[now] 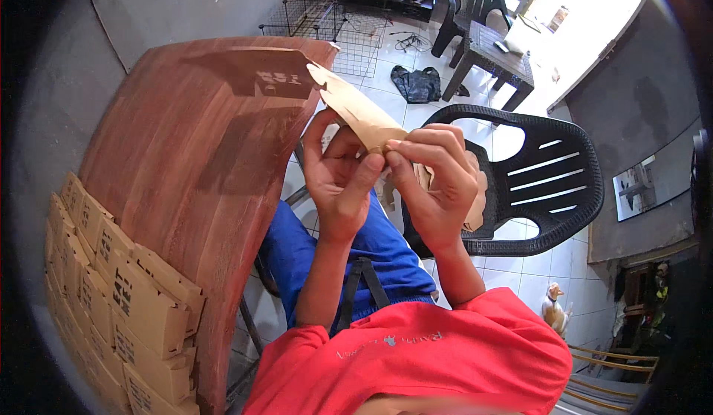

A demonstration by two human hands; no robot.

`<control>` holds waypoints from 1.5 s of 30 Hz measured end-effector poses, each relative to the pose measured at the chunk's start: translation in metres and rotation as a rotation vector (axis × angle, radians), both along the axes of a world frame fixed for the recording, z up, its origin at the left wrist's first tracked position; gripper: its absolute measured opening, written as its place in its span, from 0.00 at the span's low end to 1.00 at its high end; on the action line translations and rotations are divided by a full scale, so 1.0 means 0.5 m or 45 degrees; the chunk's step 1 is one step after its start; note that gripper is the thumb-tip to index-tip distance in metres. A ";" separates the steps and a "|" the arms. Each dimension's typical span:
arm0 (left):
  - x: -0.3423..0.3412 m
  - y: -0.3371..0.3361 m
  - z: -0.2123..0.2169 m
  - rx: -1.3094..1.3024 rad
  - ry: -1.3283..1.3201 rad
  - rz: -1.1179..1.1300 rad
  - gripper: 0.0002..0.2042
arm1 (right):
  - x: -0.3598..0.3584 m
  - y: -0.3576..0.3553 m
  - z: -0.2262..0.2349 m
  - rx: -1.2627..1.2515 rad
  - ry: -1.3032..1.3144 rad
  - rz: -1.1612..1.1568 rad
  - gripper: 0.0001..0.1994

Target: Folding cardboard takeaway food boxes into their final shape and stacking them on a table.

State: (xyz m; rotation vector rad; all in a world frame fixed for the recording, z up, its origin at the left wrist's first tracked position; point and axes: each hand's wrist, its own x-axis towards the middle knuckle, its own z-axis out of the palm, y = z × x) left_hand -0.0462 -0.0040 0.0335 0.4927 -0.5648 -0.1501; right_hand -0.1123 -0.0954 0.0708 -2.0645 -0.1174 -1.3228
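Observation:
Both hands hold up a brown cardboard box blank (360,107) in front of my body, over the right edge of the wooden table. One printed panel reaches left above the tabletop in shade; a lighter, narrow panel slopes down to my fingers. My left hand (338,173) is closed on the near end of this panel, thumb at its lower corner. My right hand (438,166) pinches the same corner from the right, thumb and index finger pressed together. The fold between the fingertips is partly hidden.
On the wooden table (200,125), several folded brown boxes (145,303) are stacked at the near left. More cardboard pieces (475,192) lie on a black plastic chair (553,170). Beyond are a black bag (416,84), wire panels (356,47) and a small table (494,51). A cat (553,307) sits at right.

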 end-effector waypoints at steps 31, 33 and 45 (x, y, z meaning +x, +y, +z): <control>0.029 0.011 -0.005 0.222 -0.037 0.041 0.34 | 0.017 -0.036 -0.006 -0.109 0.151 0.243 0.12; 0.026 0.004 -0.002 0.215 -0.043 0.000 0.33 | 0.014 -0.056 -0.016 -0.105 0.185 0.293 0.14; 0.039 0.000 -0.028 0.663 -0.205 0.112 0.08 | 0.036 -0.067 -0.009 0.254 0.144 0.256 0.19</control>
